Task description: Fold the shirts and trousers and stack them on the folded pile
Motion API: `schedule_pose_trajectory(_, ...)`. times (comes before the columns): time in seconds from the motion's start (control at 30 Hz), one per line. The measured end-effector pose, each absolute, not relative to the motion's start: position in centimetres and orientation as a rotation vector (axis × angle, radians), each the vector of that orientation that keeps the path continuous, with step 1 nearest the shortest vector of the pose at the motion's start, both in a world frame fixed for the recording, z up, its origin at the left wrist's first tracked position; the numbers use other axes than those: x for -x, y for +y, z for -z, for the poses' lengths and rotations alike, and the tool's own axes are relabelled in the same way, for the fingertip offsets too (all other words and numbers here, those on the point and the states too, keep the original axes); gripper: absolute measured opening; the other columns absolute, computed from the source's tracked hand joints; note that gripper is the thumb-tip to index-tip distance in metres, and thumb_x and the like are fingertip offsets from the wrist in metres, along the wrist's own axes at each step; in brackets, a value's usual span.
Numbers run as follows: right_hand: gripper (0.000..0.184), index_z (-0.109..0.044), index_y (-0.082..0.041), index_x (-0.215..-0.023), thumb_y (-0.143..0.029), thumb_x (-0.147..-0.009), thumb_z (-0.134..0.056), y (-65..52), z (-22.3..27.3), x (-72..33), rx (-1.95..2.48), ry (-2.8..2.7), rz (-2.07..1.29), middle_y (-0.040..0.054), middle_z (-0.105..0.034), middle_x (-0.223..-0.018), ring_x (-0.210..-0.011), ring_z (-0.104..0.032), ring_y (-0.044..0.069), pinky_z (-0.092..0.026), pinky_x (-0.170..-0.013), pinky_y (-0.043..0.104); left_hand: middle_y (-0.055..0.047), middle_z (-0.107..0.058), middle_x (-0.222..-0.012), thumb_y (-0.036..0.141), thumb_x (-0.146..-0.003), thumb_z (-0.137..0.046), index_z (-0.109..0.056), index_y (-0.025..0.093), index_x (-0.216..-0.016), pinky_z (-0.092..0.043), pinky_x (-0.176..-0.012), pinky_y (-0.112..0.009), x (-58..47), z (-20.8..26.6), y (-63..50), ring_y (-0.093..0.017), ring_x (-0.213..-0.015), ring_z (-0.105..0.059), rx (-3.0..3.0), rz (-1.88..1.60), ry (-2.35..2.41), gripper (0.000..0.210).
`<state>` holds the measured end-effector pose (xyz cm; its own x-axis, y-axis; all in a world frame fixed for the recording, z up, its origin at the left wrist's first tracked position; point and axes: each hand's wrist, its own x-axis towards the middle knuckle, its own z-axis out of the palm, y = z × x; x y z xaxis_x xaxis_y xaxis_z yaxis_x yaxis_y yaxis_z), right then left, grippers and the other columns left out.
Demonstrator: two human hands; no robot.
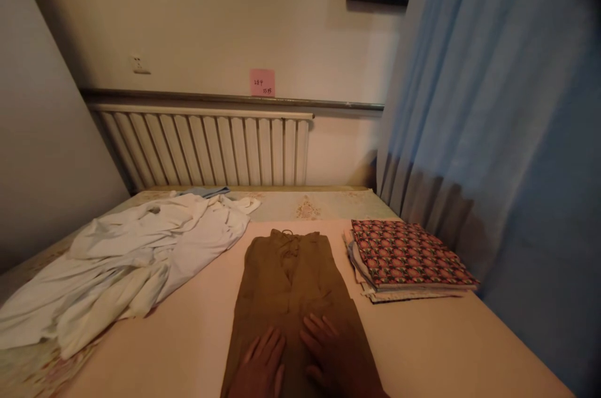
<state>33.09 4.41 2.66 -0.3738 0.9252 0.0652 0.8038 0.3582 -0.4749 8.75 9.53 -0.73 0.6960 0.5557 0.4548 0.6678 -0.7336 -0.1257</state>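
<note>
A brown garment [286, 285] with a drawstring at its far end lies folded into a long narrow shape, pointing away from me. Its near end runs out of view at the bottom. My left hand [260, 363] rests flat on its left half, fingers stretched forward. On the right half lies my right hand [328, 351], palm down with its fingers spread. Both hands touch the cloth and grip nothing. Under the garment is a smooth pinkish board or sheet [178, 348].
Crumpled white clothing [154, 254] lies at the left on a flowered bed cover [307, 205]. A stack of folded cloth [413, 257], red-patterned on top, sits at the right beside a blue curtain [451, 104]. Behind stand a radiator [225, 147] and the wall with a pink note [261, 82].
</note>
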Motion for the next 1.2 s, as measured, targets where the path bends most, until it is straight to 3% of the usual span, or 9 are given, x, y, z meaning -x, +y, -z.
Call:
schedule_pose_trajectory(0.47,0.066,-0.034,-0.03,-0.146,-0.029,-0.084,-0.057,4.3,-3.2,-32.9,1.594,-2.332,-0.575,0.0008,-0.023,-0.157,-0.145,-0.018,0.024,-0.014,-0.119,0.046,0.001,-0.059,-0.134,0.019,-0.086,-0.05,-0.051,0.025,-0.132,-0.045,-0.101,-0.035,-9.0,-0.2,8.7,-0.019,-0.12,-0.056,2.643,0.538,-1.025,0.047)
schedule_pose_trajectory(0.63,0.062,-0.04,-0.03,-0.143,-0.029,-0.083,-0.057,4.5,-2.6,-33.2,1.581,-2.287,-0.601,0.0013,-0.029,-0.155,-0.144,-0.022,0.024,-0.017,-0.119,0.047,0.0,-0.058,-0.134,0.02,-0.086,-0.05,-0.052,0.025,-0.132,-0.046,-0.101,-0.037,-9.0,-0.6,8.5,-0.02,-0.121,-0.055,2.655,0.525,-1.056,0.046)
schedule_pose_trajectory(0.83,0.045,-0.051,-0.025,-0.136,-0.026,-0.092,-0.041,7.5,-1.0,-33.8,1.6,-2.061,-0.466,0.0042,-0.046,-0.145,-0.137,-0.037,0.02,-0.03,-0.115,0.044,-0.001,-0.06,-0.133,0.014,-0.082,-0.05,-0.052,0.024,-0.13,-0.046,-0.099,-0.036,-8.9,-0.3,8.6,-0.02,-0.121,-0.055,2.663,0.534,-1.028,0.049)
schedule_pose_trajectory(1.2,0.047,-0.052,-0.011,-0.134,-0.027,-0.091,-0.041,17.7,-2.2,-32.2,1.804,-2.008,-0.261,0.0137,-0.046,-0.144,-0.136,-0.038,0.023,-0.027,-0.115,0.039,0.0,-0.064,-0.127,0.013,-0.078,-0.052,-0.053,0.022,-0.127,-0.045,-0.096,-0.03,-8.6,0.6,9.5,-0.017,-0.118,-0.056,2.58,0.574,-0.903,0.05)
